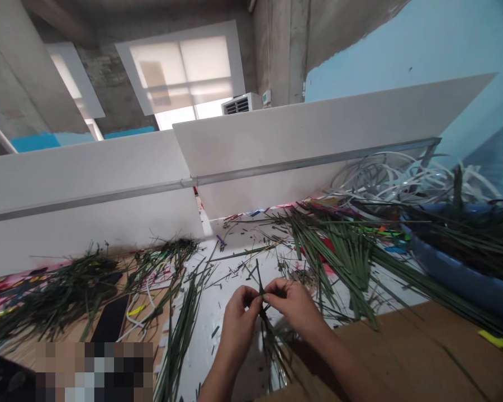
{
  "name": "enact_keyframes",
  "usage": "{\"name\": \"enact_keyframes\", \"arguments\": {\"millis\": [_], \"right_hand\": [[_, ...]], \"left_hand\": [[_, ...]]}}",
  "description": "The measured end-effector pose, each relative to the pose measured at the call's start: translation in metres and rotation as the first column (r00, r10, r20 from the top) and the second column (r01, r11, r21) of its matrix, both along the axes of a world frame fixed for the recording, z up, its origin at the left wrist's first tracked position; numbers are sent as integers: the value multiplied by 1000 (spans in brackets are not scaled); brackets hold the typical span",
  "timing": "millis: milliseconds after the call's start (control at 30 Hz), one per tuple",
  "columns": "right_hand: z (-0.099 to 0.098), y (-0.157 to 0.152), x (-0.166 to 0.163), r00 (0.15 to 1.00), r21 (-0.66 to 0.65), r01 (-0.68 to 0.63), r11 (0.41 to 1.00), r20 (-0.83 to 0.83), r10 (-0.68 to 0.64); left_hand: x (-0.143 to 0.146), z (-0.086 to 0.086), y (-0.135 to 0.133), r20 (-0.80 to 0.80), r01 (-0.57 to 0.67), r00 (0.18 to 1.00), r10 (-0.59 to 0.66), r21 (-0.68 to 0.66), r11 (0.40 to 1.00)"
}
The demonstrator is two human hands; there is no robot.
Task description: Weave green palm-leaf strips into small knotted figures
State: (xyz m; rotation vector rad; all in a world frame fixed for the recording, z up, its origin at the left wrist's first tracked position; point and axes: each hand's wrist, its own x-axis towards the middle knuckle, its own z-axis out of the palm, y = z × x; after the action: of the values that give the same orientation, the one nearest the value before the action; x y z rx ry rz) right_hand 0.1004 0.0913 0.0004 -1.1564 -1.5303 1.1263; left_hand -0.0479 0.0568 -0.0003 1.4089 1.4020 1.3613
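Observation:
Both hands meet at the lower middle of the head view. My left hand (242, 315) pinches a small woven piece of dark green leaf strips (263, 312) between thumb and forefinger. From the other side my right hand (291, 304) pinches the same piece, its fingertips nearly touching the left ones. One strip end points up above the fingers, and several long loose ends hang below over the white tabletop. The fingertips partly hide the place where the strips cross.
Loose green leaf strips (347, 257) lie right of the hands, more (182, 329) to the left. A blue basin (448, 273) of leaves stands at far right, near coiled white strips (394, 178). A dark phone (110, 318) lies at left. A white partition (285, 134) closes the back.

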Motion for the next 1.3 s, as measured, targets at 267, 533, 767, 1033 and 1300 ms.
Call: {"name": "enact_keyframes", "arguments": {"millis": [267,533,767,1033,1300], "right_hand": [[1,0,1,998,27,-4,1000,56,3],[2,-3,-3,993,47,39,998,108,-43],[3,1,-5,982,-60,24,998,-188,-35],[-3,0,-6,975,-47,75,996,-206,-83],[-7,2,-8,943,-3,146,989,-300,-140]], "left_hand": [[-2,-1,0,-48,49,998,-50,-24,999],[7,-1,-9,-356,-7,932,67,166,986],[12,3,-9,-227,3,973,34,159,987],[7,3,-3,-47,24,999,-22,35,999],[12,-1,-6,-79,73,994,-70,41,996]]}}
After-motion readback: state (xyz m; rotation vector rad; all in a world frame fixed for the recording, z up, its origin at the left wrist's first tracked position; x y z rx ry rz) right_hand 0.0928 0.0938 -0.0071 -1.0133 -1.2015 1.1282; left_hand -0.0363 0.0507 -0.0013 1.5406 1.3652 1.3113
